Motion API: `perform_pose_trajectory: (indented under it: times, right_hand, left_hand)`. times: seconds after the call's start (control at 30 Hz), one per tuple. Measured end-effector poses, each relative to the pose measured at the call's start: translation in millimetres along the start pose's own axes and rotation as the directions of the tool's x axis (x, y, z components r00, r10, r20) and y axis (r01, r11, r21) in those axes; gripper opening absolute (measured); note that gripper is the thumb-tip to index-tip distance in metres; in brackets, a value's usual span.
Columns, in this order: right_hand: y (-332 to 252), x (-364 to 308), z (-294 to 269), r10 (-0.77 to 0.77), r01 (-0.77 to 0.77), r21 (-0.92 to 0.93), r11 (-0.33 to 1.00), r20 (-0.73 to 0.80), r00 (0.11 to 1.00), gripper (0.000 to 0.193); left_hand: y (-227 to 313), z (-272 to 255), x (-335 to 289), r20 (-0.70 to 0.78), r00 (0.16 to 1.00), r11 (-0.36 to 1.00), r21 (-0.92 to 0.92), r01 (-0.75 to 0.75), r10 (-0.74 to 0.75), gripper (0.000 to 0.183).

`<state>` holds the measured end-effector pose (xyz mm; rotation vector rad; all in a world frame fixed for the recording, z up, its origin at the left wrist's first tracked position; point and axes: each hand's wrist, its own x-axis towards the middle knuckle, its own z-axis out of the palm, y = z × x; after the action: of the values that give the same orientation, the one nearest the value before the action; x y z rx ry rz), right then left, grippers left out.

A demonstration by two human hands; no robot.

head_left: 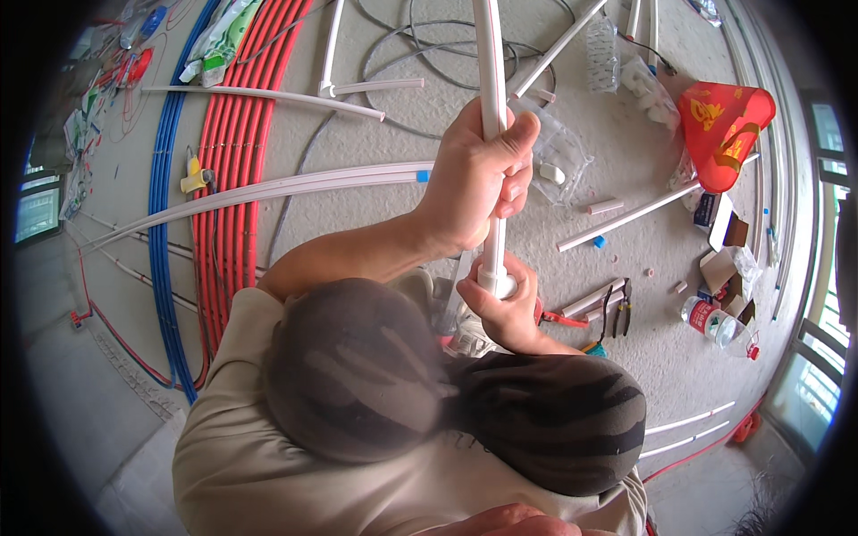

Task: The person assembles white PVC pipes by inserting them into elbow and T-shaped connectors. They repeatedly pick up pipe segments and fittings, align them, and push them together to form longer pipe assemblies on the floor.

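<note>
A long white plastic pipe [492,67] with a thin red line runs upward from in front of me, its top leaving the view. My left hand [474,174] is wrapped round it, thumb pressed on its side. Lower down, my right hand [509,308] is closed round a white pipe fitting [497,279] at the pipe's lower end. The pipe meets the fitting; how deep it sits inside is hidden. Both forearms pass around my knees [357,371], which wear dark patterned cloth. Just beside the right hand lies a red-handled tool [561,319], partly covered.
Red pipes [237,134] and blue pipes [167,161] run along the floor at left, with white pipes [295,183] across them. At right lie pliers [621,308], a water bottle [708,322], a red bag-like object [726,129] and cut pipe pieces [606,206]. Grey cable [380,58] coils ahead.
</note>
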<state>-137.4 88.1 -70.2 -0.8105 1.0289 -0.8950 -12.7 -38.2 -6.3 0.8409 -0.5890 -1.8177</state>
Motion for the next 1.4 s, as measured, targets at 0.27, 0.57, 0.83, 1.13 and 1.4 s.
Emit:
perform_pose_trajectory:
  times: [0.27, 0.57, 0.83, 1.13, 1.4]
  right_hand:
    - [-5, 25, -1, -0.100, 0.079, -0.244, 0.967, -0.075, 0.992, 0.035]
    - [-8, 42, -6, -0.383, 0.227, -0.599, 0.768, -0.146, 0.912, 0.036]
    - [-1, 55, -33, -0.299, 0.126, -0.597, 0.793, -0.201, 0.933, 0.029]
    - [-11, 79, -48, 0.022, -0.028, -0.234, 0.972, -0.028, 0.999, 0.049]
    - [-25, 57, -27, -0.102, 0.096, -0.164, 0.982, -0.032, 0.994, 0.045]
  left_hand:
    - [2, -6, -1, -0.180, 0.961, 0.975, 0.110, -0.191, 0.209, 0.020]
    - [2, -22, -11, 0.264, 0.912, 0.945, -0.180, -0.274, 0.315, 0.033]
    - [-26, -9, 21, 0.178, 0.944, 0.953, 0.078, -0.293, 0.276, 0.036]
    - [-12, 6, 73, -0.313, 0.949, 0.983, 0.180, 0.026, 0.032, 0.029]
    - [-7, -15, 95, 0.121, 0.982, 0.986, -0.072, 0.153, -0.144, 0.023]
